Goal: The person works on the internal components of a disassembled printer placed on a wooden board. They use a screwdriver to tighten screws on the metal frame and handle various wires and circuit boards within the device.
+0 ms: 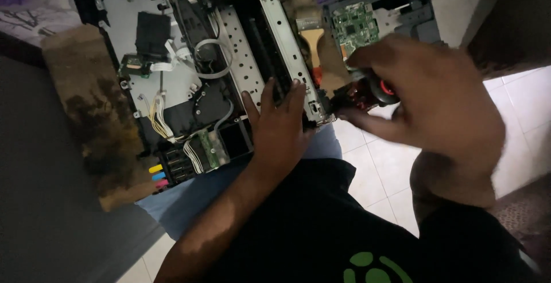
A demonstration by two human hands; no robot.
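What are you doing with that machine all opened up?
A person sits with an opened printer resting across their lap, its cover off so the wires and metal frame show. The left hand lies flat on the metal frame, holding it steady. The right hand grips a red and black screwdriver pointed at the frame's right end. A green circuit board lies beyond, and coloured ink ports sit at the near-left corner.

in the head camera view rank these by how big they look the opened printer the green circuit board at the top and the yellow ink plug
1. Opened printer, by far the largest.
2. Green circuit board.
3. Yellow ink plug, the smallest.
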